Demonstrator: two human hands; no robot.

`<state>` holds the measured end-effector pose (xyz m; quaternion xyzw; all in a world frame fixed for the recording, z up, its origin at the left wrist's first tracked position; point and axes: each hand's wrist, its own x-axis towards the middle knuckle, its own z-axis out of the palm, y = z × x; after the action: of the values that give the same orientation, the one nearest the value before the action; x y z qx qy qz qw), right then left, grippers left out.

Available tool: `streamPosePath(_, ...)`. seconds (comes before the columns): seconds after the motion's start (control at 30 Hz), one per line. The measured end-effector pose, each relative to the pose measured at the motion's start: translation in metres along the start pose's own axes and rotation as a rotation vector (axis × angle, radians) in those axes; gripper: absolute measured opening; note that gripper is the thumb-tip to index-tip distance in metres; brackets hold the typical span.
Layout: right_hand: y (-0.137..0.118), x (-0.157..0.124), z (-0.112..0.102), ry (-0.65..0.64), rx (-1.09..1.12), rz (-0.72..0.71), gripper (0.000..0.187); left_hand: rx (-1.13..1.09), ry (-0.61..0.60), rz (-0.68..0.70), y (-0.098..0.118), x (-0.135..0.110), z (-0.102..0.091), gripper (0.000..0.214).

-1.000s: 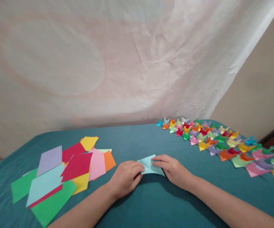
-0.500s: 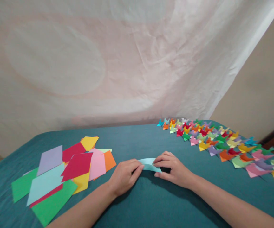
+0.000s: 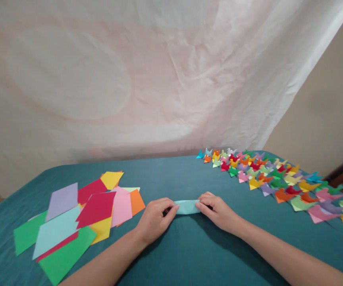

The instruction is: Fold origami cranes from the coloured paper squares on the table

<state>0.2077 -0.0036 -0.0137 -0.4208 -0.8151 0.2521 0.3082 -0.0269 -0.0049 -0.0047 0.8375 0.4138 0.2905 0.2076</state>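
Observation:
A light blue piece of paper (image 3: 187, 207), folded into a narrow band, stretches between my two hands just above the cloth. My left hand (image 3: 158, 218) pinches its left end between thumb and fingers. At the opposite end, my right hand (image 3: 216, 210) grips the paper the same way, thumb in front. Both ends of the paper are hidden under the fingers.
To the left lies a loose pile of coloured paper sheets (image 3: 95, 210). Rows of small folded paper birds (image 3: 266, 178) fill the right side of the teal-covered table (image 3: 171, 174). A pale curtain (image 3: 159, 79) hangs behind the table.
My right hand has closed onto the right end of the paper, its thumb now pressed to the front. The paper has gone from curved and partly open to a straighter, flatter band.

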Motion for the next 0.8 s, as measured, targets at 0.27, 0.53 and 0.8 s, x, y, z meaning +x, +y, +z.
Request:
streamPosePath(0.27, 0.004, 0.002, 0.007, 0.060, -0.035, 0.045, 0.033, 0.365, -0.024, 0.261, 0.020, -0.001, -0.005, 0.030)
streamPosePath(0.53, 0.009, 0.003, 0.010, 0.079, -0.038, 0.020, 0.031, 0.459, -0.403, 0.222, 0.048, -0.015, 0.003, 0.068)
streamPosePath(0.8, 0.009, 0.003, 0.009, 0.137, -0.015, 0.058, 0.020, 0.381, -0.506, 0.128, 0.047, -0.016, 0.002, 0.073)
